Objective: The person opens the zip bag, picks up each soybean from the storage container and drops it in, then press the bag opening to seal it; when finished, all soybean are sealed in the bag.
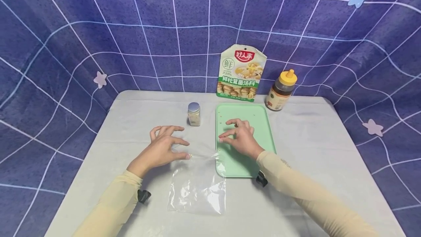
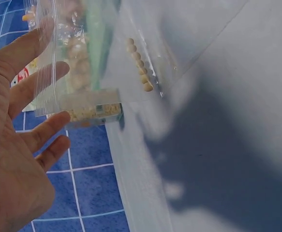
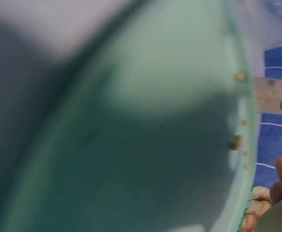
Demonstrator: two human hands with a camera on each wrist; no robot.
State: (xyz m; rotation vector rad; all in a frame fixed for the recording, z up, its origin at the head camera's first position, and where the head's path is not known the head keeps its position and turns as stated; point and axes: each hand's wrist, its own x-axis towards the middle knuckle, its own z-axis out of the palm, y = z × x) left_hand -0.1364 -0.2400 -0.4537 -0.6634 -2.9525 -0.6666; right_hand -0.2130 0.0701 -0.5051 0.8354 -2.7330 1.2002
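A clear plastic zip bag lies on the white cloth, its mouth raised a little. My left hand touches the mouth's left corner with the thumb tip, other fingers spread. A row of small, round tan pieces shows at the bag in the left wrist view. Over the left part of the green tray, my right hand brings thumb and index tips together; I cannot tell whether anything is between them. Tiny tan bits lie along the tray's edge.
Behind my left hand stands a small grain-filled jar with a grey lid. A soup seasoning pouch leans against the blue backdrop behind the tray. Right of it is a dark sauce bottle with a yellow cap.
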